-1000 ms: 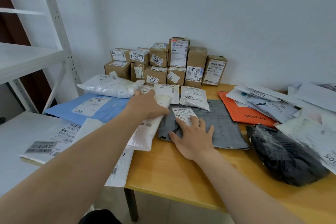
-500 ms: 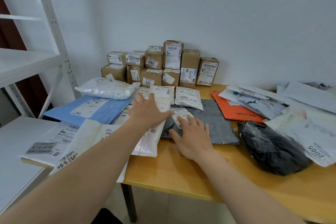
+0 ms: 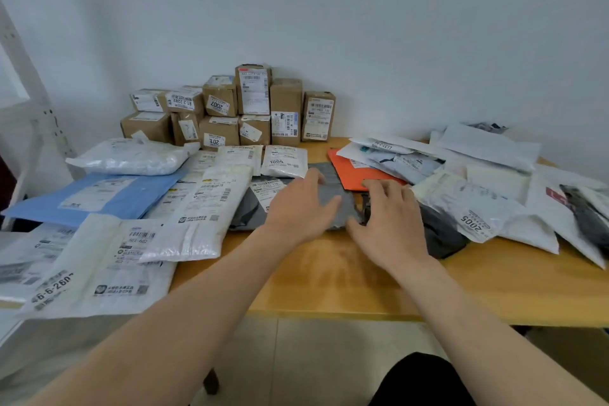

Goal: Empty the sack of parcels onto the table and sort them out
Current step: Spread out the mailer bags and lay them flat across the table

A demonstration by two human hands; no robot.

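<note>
Parcels (image 3: 211,204) lie spread across the wooden counter (image 3: 329,280), brown boxes (image 3: 253,102) stacked against the wall behind. I see my left hand (image 3: 301,208) spread over the grey mailer (image 3: 346,205) near the counter's middle, fingers (image 3: 313,177) straight, holding nothing. My right hand (image 3: 390,227) sits at that mailer's right edge, fingers loosely bent, gripping nothing I can make out.

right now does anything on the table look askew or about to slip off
Yes: the white mailer marked 46-6-260 lies askew and overhangs the front left corner of the table, where it could slide off.
</note>
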